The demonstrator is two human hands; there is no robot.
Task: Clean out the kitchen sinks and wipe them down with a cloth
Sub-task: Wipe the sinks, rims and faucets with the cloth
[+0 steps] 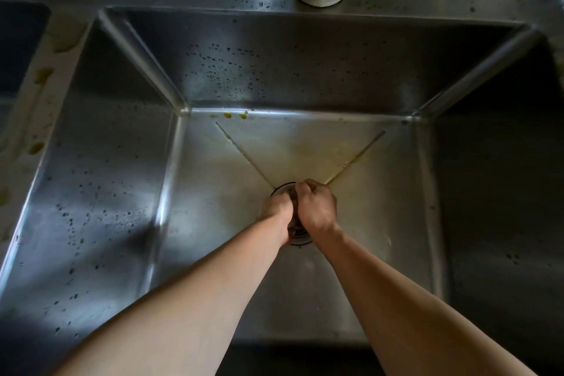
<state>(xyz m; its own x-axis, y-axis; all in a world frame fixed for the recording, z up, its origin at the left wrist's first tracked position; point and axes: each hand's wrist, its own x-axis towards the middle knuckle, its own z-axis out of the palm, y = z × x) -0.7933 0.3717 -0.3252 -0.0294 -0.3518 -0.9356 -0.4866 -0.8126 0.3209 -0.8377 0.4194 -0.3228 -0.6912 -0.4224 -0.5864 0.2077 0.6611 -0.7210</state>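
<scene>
both forearms reaching down; left hand [276,206] and right hand [316,207] curled onto drain strainer [297,233] directly beneath them in sink [213,70]. best lifted straight up, evenly, keeping debris inside.

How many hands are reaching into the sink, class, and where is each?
2. The left hand is at the left side of the drain on the sink floor; the right hand is at its right side. Both cover most of it.

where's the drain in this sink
In the head view the drain sits in the middle of the sink floor, where the floor creases meet, mostly hidden under the left hand and right hand.
</scene>
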